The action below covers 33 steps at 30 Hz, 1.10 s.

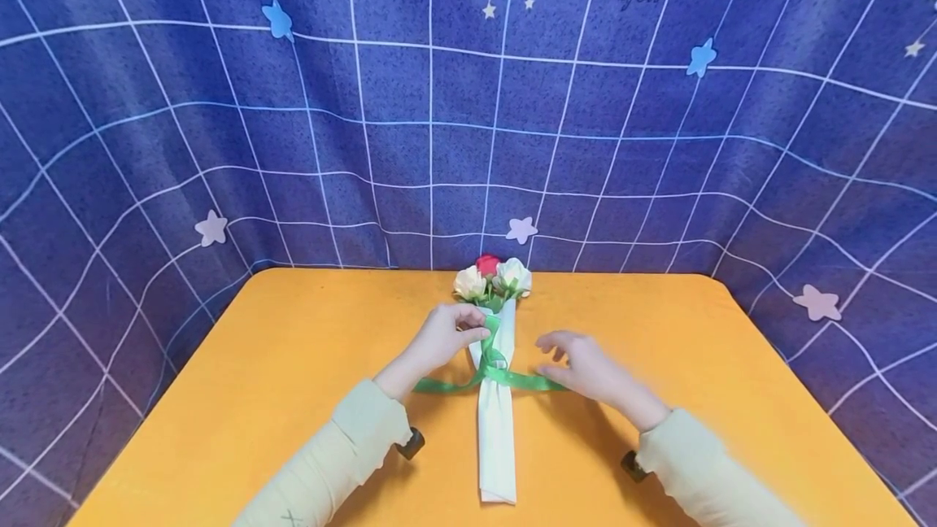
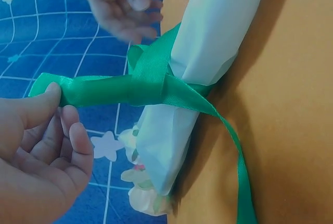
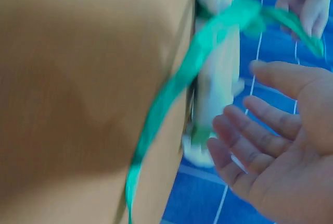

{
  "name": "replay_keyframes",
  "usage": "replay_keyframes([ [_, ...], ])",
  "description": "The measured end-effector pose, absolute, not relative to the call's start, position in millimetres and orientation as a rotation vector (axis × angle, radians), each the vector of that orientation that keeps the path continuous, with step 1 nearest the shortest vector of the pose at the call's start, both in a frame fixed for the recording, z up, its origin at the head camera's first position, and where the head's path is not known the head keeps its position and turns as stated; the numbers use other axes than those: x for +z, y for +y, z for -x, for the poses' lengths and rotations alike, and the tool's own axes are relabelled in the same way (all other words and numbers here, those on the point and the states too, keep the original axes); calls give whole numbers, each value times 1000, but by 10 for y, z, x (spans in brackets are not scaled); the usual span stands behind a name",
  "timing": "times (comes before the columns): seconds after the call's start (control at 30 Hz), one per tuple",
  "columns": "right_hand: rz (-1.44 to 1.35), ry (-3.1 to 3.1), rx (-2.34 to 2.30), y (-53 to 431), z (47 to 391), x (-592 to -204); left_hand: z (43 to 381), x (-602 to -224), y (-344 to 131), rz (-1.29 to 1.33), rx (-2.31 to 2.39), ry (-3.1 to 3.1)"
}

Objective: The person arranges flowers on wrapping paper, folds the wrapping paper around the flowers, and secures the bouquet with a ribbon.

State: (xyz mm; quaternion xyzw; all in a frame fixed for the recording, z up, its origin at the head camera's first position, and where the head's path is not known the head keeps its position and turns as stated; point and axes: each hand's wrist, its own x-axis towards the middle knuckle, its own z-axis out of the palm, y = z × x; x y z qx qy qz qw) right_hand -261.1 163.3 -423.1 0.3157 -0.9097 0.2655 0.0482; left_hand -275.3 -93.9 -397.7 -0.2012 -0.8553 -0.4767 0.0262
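Observation:
A bouquet wrapped in white paper (image 1: 497, 446) lies upright across the middle of the table, with two white roses (image 1: 514, 276) and a red rose (image 1: 488, 264) at its far end. Green ribbon (image 2: 151, 78) crosses round the wrap in a knot, its tails trailing out to both sides. Thumb and forefinger of my left hand (image 1: 445, 338) pinch a folded loop of the ribbon, raised off the paper in the left wrist view. My right hand (image 1: 586, 364) hovers right of the knot, fingers loosely spread and holding nothing, close to the right ribbon tail (image 3: 171, 94).
The orange table (image 1: 329, 324) extends to both sides of the bouquet. A blue curtain (image 1: 571, 128) with white grid lines and stars hangs behind it and along the sides. Dark wrist devices (image 1: 411, 443) sit under both sleeves.

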Motion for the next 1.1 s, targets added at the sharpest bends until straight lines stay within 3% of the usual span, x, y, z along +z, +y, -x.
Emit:
replay_keyframes([
  [0.43,-1060,-2773,839,1093,2707,-4391,2737,-3961,-956,659,-1456,-2642],
  [1.1,-1289,-2573,1133,1068,2844,-4476,2724,-3938,-980,643,-1462,-2658],
])
